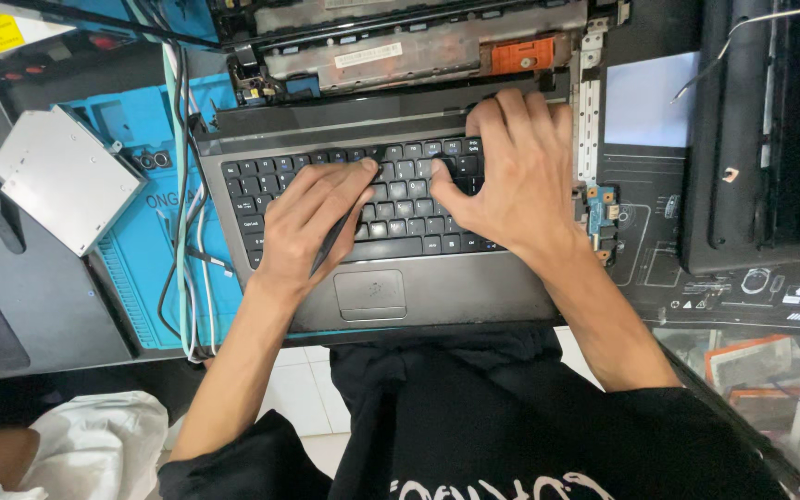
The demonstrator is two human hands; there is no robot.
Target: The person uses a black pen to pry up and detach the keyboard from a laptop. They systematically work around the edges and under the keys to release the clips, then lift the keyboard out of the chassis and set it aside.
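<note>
Left hand [312,218] clamps a dark tool [331,245]; right hand [511,176] spread flat on keyboard [400,199], centre frame. Risk: prying could snap keys.

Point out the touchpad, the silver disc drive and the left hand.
touchpad [369,294], head view, middle of its grey pad.
silver disc drive [65,178], head view, middle of its flat metal top.
left hand [312,218], head view, back of the hand.

Grey laptop base [474,287] w/ black keyboard [409,199], flat on bench.
</note>
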